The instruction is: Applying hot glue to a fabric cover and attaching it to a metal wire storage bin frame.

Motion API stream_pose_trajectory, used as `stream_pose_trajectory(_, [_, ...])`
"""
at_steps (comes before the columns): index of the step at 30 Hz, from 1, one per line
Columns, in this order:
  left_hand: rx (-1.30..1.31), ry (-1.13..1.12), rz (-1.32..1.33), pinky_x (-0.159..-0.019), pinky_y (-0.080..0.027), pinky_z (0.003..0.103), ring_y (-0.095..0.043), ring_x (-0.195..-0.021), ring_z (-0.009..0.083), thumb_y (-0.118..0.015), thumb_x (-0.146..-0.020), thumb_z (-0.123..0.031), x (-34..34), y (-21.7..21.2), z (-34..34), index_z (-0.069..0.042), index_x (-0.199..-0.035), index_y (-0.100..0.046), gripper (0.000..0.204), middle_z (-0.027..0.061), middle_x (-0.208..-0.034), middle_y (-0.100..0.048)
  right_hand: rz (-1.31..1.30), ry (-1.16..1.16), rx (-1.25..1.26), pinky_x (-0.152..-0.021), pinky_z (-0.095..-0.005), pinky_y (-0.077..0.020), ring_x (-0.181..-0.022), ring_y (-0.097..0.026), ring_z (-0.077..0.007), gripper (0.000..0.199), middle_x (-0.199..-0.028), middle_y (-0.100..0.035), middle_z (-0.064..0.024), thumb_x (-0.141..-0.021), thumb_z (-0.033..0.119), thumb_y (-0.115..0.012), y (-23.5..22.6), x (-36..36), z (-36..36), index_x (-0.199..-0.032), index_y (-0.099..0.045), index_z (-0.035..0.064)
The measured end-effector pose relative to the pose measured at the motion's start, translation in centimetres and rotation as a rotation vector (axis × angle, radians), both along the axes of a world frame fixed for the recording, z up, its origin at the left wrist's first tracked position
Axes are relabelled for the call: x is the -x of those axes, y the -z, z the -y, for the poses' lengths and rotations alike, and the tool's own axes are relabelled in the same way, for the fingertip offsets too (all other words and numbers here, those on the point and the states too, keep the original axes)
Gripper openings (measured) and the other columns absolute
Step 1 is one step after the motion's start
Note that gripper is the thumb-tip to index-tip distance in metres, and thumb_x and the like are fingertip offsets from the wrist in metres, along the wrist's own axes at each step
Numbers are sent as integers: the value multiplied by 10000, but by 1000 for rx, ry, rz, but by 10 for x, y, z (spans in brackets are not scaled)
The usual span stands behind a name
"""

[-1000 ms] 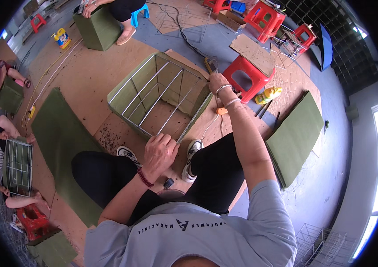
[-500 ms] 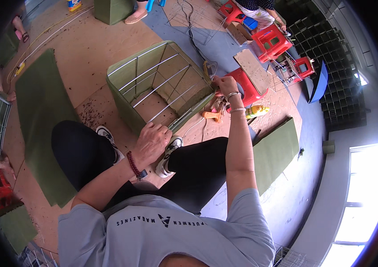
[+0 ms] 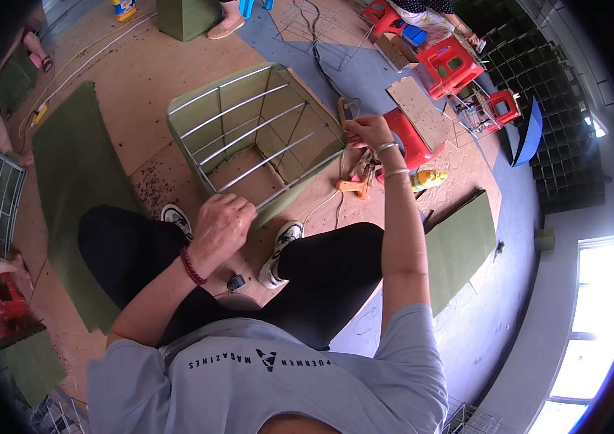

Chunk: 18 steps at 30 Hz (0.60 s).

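Note:
In front of me a box-shaped wire frame [image 3: 243, 134] wrapped in green fabric [image 3: 198, 119] is tilted, its barred side facing up towards me. My left hand [image 3: 224, 224] is closed on its near corner, with the knuckles up and the fingertips partly hidden. At the right corner my right hand [image 3: 370, 133] pinches the rim between thumb and fingers. An orange glue gun [image 3: 354, 188] lies on the floor just below my right hand. Close to my right forearm lies a yellow-green bottle [image 3: 428, 179].
Green fabric panels lie at the left [image 3: 86, 195] and right [image 3: 462, 246]. Red stools [image 3: 450, 66] and a brown board [image 3: 419, 112] stand to the right. A cable [image 3: 315, 43] crosses the floor. Co-workers sit at the left edge and far side, one by another wire frame [image 3: 0, 199].
The covered frame has turned and tilted, its near corner shifting left. My left hand has moved left and slightly away from me with it; my right hand still holds the right corner.

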State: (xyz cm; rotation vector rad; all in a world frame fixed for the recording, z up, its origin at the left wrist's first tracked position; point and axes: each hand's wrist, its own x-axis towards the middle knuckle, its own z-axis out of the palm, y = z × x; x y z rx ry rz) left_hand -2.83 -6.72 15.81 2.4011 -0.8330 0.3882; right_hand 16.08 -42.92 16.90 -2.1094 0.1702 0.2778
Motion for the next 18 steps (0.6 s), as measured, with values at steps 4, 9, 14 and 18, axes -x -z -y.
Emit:
stream_pose_trajectory(4, [-28,27,-57,-725,-503,418,-626,-770,286,-700,-814,-86,8,0,17,-64,-729,-604,131,89,-741,-619,27,78,-147,-578,-258,-595,-713,-735,-159,271,-838,-745,-103,-932,205,-714,40,20,55,-1040,-718,-43])
stream_pose_trajectory(9, [-47,10,-97,-692,-503,425,-621,-743,301,-707,-821,-108,12,1,19,-57,-718,-586,167,103,-738,-616,19,382,-236,-591,-304,-595,-777,-748,-212,197,-886,-749,-83,-959,219,-664,205,90,165,-1021,-718,40])
stream_pose_trajectory(14, [-128,114,-154,-662,-495,425,-616,-690,306,-711,-834,-108,2,-5,16,-56,-692,-576,203,109,-698,-605,-384,790,-659,-621,-454,-594,-919,-747,-303,291,-1006,-745,-58,-1003,317,-540,392,189,189,-1171,-638,100])
stream_pose_trajectory(18, [-161,291,-151,-614,-483,410,-604,-634,281,-741,-800,-117,-19,-11,15,-70,-647,-558,242,91,-655,-580,-417,943,-408,-629,-383,-592,-749,-724,-243,340,-955,-730,-76,-924,314,-693,448,212,139,-1122,-690,38])
